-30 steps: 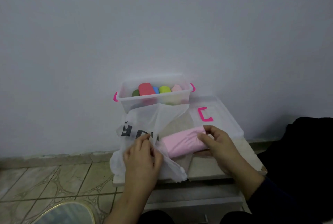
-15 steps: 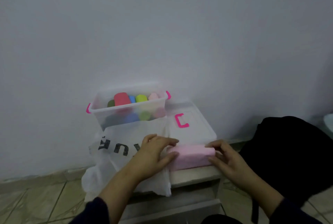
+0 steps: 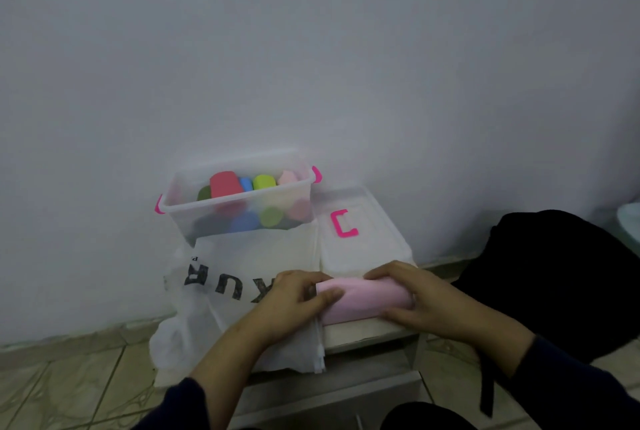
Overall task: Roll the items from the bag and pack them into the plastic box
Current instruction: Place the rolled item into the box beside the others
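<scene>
A plain home corner: bare white wall (image 3: 311, 49) beyond the hands, patterned floor tiles (image 3: 69, 388) below them, a low white stool (image 3: 363, 332) under them as a worktop.

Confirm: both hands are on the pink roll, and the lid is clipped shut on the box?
Not quite. In the head view the lid lies flat beside the open plastic box. Both the left hand and right hand do hold the pink roll.

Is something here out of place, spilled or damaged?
Nothing stands out. The plastic box stands upright with its rolls inside, its lid lies beside it, and the left hand and right hand hold the pink cloth beside the bag.
</scene>
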